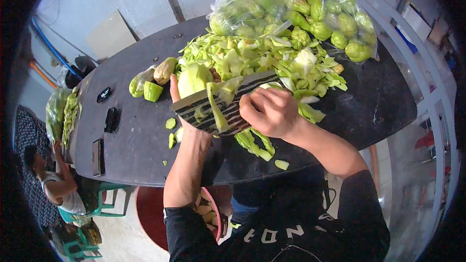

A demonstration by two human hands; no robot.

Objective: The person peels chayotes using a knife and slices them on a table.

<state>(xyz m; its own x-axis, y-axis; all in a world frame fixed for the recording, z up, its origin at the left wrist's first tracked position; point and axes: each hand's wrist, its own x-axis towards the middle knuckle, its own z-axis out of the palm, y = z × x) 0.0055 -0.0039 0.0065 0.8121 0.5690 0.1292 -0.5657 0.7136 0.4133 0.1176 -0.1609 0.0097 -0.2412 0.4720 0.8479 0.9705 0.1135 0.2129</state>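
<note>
My left hand (193, 133) is closed around a pale green peeled chayote (193, 80), with the thumb on its left side and fingertips showing behind it. My right hand (272, 111) grips a broad knife (191, 106) with a dark striped blade, held across in front of the chayote. The blade hides much of my left palm, and the knife's handle is covered by my right fingers. A strip of peel (218, 114) clings to the blade. Behind both hands spreads a large heap of chayote peels (242, 58). More peel pieces (255, 145) lie under my right hand.
At the back of the dark table (131, 150) sits a clear bag of whole chayotes (291, 7). Several chayotes (154, 75) rest left of the heap. Dark small objects (111, 119) line the left side. Below stands a red tub (150, 213) with pale pieces. A person (60, 184) sits far left.
</note>
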